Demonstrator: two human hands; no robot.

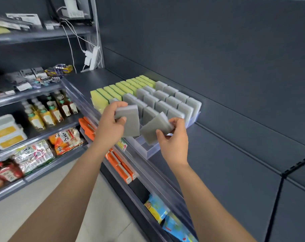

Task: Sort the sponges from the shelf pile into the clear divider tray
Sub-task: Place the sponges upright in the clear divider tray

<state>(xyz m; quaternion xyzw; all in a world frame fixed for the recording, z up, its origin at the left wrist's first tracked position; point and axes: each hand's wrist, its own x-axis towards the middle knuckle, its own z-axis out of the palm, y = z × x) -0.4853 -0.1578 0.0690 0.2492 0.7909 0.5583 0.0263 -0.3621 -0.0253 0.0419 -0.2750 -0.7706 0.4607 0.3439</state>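
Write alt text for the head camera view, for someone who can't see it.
Two bare hands each hold a grey sponge, left hand and right hand, over the near end of a clear divider tray on a dark shelf. The tray holds a row of yellow-green sponges beside rows of upright grey sponges.

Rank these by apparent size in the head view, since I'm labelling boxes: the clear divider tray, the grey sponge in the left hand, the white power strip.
1. clear divider tray, clearly largest.
2. grey sponge in the left hand.
3. white power strip, though it sits farther back, so its rank against the sponge is unsure.
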